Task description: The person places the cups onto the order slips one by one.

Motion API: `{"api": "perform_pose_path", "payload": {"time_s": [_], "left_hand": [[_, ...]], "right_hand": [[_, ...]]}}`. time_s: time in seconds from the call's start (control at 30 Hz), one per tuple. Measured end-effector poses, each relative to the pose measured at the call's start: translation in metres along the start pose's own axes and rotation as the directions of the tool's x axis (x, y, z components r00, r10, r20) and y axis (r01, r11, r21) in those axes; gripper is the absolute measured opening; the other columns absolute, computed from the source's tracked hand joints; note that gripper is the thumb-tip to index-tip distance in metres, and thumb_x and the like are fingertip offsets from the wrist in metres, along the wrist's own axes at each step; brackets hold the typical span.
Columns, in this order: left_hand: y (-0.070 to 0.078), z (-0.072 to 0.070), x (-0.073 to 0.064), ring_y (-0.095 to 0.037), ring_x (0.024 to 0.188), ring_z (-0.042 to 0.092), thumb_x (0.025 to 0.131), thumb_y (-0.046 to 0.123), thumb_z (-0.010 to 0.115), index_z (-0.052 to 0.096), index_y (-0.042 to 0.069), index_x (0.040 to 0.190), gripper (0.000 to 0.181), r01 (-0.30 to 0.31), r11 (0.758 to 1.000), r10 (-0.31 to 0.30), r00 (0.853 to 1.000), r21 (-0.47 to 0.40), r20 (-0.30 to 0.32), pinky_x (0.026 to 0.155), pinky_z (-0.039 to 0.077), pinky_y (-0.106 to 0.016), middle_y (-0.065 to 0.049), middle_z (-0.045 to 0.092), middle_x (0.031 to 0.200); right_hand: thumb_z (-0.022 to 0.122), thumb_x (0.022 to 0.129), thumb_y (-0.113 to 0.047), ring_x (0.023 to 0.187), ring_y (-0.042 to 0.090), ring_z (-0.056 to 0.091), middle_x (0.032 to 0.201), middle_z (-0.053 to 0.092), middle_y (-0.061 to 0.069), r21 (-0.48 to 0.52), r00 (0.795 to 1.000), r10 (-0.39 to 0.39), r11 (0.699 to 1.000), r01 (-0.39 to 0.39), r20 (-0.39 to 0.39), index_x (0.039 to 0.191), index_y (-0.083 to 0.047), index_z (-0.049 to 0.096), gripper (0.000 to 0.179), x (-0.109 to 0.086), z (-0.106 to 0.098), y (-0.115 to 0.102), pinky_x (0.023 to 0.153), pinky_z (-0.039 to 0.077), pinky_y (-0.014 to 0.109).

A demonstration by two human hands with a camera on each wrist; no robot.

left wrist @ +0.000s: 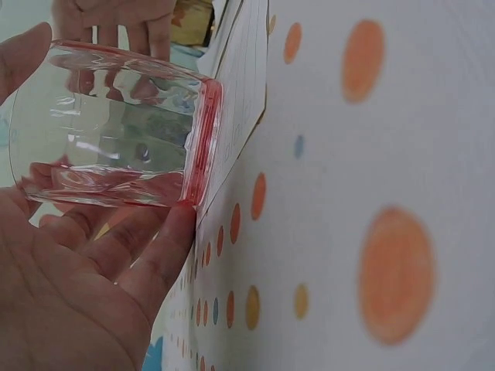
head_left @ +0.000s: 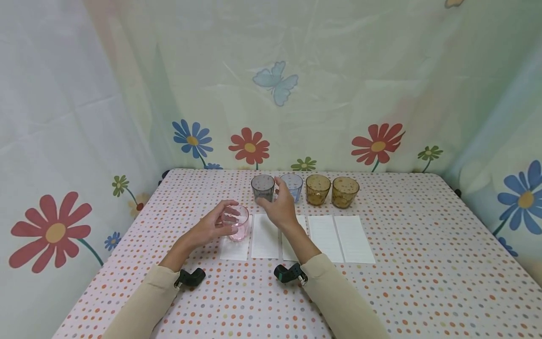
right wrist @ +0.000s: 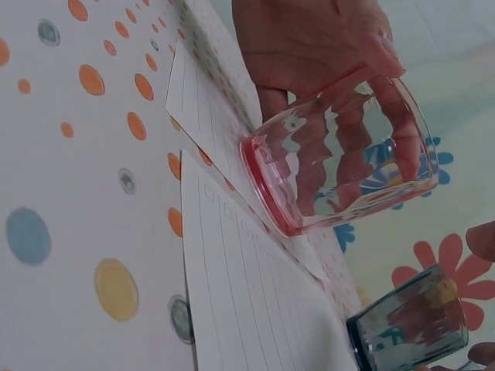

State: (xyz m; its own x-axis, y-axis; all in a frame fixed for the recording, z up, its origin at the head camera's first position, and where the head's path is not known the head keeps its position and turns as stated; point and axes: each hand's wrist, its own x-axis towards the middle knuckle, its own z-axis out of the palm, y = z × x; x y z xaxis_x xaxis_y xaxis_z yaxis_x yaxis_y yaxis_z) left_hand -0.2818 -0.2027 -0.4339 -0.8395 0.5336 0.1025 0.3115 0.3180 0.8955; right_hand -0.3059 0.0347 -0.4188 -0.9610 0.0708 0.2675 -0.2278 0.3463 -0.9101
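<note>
A clear pink-tinted glass [head_left: 240, 228] stands upright on the leftmost paper slip [head_left: 234, 252]. My left hand [head_left: 207, 229] holds it from the left, thumb on the near side and fingers round the far side, as the right wrist view also shows behind the pink glass [right wrist: 340, 162]. Farther back, my right hand [head_left: 282, 209] is at a grey glass [head_left: 262, 187], its thumb and fingers spread about the right side. Only its fingertips show near the grey glass [right wrist: 406, 325] in the right wrist view; the thumb looks apart from the wall.
Right of the grey glass, a pale blue glass [head_left: 293, 186] and two amber glasses [head_left: 317, 190] continue the back row. Several lined white paper slips [head_left: 353, 240] lie side by side on the dotted tablecloth [head_left: 237, 301]. A flowered curtain [head_left: 330, 108] hangs behind the table.
</note>
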Motion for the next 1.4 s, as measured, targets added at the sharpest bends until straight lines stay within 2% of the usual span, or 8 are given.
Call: {"api": "perform_pose_path", "payload": {"time_s": [0.37, 0.57, 0.73, 1.0, 1.2, 1.4], "left_hand": [[0.000, -0.001, 0.001, -0.039, 0.130, 0.054, 0.093, 0.022, 0.069, 0.033, 0.010, 0.153, 0.071, -0.002, 1.000, 0.002, 1.000, 0.008, 0.000, 0.107, 0.043, -0.057, -0.021, 0.051, 0.142], [0.000, -0.002, 0.002, -0.040, 0.129, 0.054, 0.093, 0.021, 0.069, 0.035, 0.011, 0.152, 0.068, -0.022, 1.000, 0.022, 1.000, 0.013, -0.008, 0.106, 0.043, -0.057, -0.021, 0.052, 0.141], [0.000, -0.002, 0.001, -0.040, 0.129, 0.055, 0.092, 0.022, 0.069, 0.034, 0.010, 0.152, 0.071, -0.010, 1.000, 0.010, 1.000, 0.008, -0.006, 0.105, 0.045, -0.056, -0.021, 0.051, 0.141], [-0.002, 0.000, 0.001, -0.040, 0.129, 0.055, 0.093, 0.022, 0.069, 0.033, 0.009, 0.152, 0.071, -0.003, 1.000, 0.003, 1.000, 0.002, -0.010, 0.105, 0.045, -0.056, -0.022, 0.051, 0.142], [-0.002, 0.001, 0.002, -0.038, 0.127, 0.056, 0.092, 0.022, 0.068, 0.032, 0.010, 0.153, 0.071, 0.002, 1.000, -0.002, 1.000, 0.005, -0.002, 0.105, 0.046, -0.054, -0.021, 0.051, 0.141], [-0.002, 0.000, 0.002, -0.036, 0.128, 0.056, 0.092, 0.019, 0.069, 0.032, 0.010, 0.153, 0.072, 0.009, 1.000, -0.009, 1.000, 0.006, -0.011, 0.105, 0.045, -0.054, -0.021, 0.050, 0.142]], "right_hand": [[0.078, 0.085, -0.027, 0.140, 0.038, 0.041, 0.155, 0.041, 0.019, -0.012, 1.000, 0.009, 1.000, -0.009, 0.026, 0.159, -0.012, 0.027, 0.090, 0.007, 0.008, 0.007, 0.111, 0.036, 0.058], [0.077, 0.087, -0.030, 0.136, 0.039, 0.043, 0.153, 0.040, 0.018, -0.006, 0.999, 0.022, 1.000, -0.022, 0.032, 0.160, -0.015, 0.023, 0.091, 0.011, 0.010, 0.007, 0.109, 0.038, 0.058], [0.078, 0.088, -0.028, 0.134, 0.039, 0.045, 0.153, 0.040, 0.020, 0.010, 0.999, 0.032, 0.999, -0.032, 0.031, 0.160, -0.015, 0.023, 0.091, 0.013, 0.013, 0.009, 0.107, 0.041, 0.057], [0.083, 0.083, -0.026, 0.136, 0.038, 0.043, 0.152, 0.041, 0.018, -0.002, 0.999, 0.032, 0.999, -0.032, -0.001, 0.159, -0.010, 0.026, 0.096, 0.019, 0.022, 0.011, 0.108, 0.041, 0.057], [0.080, 0.085, -0.024, 0.140, 0.036, 0.040, 0.155, 0.038, 0.017, -0.043, 0.999, 0.044, 0.998, -0.045, -0.032, 0.158, -0.013, 0.026, 0.091, 0.023, 0.027, 0.014, 0.112, 0.037, 0.055], [0.078, 0.088, -0.017, 0.140, 0.034, 0.041, 0.153, 0.040, 0.015, -0.076, 0.999, 0.009, 0.997, -0.012, -0.036, 0.157, -0.012, 0.029, 0.085, 0.025, 0.028, 0.017, 0.114, 0.036, 0.053]]}}
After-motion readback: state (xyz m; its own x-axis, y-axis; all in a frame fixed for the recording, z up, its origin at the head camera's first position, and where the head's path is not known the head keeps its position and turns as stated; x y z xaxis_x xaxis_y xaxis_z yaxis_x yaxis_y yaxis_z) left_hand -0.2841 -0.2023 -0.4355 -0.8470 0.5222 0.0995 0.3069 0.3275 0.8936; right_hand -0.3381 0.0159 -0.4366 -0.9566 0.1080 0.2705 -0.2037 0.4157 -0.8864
